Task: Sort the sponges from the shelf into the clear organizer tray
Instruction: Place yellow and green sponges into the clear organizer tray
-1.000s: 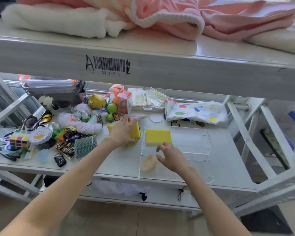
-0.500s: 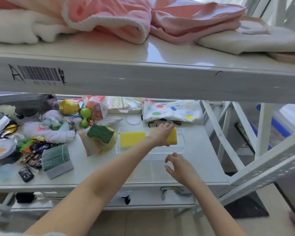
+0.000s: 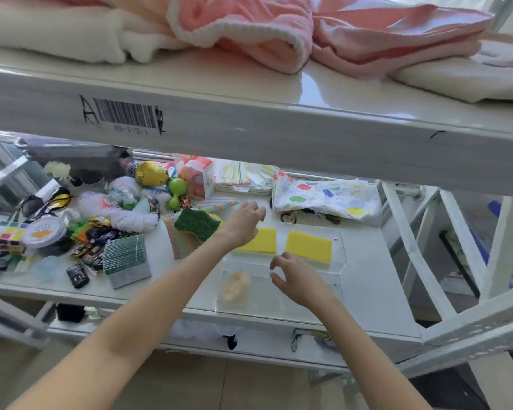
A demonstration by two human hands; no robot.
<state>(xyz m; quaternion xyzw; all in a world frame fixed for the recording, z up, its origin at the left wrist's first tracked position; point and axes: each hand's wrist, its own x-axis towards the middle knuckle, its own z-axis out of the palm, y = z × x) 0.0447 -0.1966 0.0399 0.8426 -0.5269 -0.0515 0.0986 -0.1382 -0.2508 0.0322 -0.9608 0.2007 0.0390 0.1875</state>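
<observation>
My left hand (image 3: 243, 223) hovers over the back-left corner of the clear organizer tray (image 3: 339, 255), fingers loosely spread, gripping nothing. My right hand (image 3: 293, 276) hovers above the tray's front half, fingers curled and apart, also empty. Two yellow sponges lie flat in the tray's back row: the left sponge (image 3: 262, 241) just beside my left wrist, the right sponge (image 3: 308, 244) apart from it. A pale sponge (image 3: 235, 287) sits in the front-left compartment. A green scouring sponge (image 3: 196, 224) rests on the shelf (image 3: 376, 276), left of the tray.
</observation>
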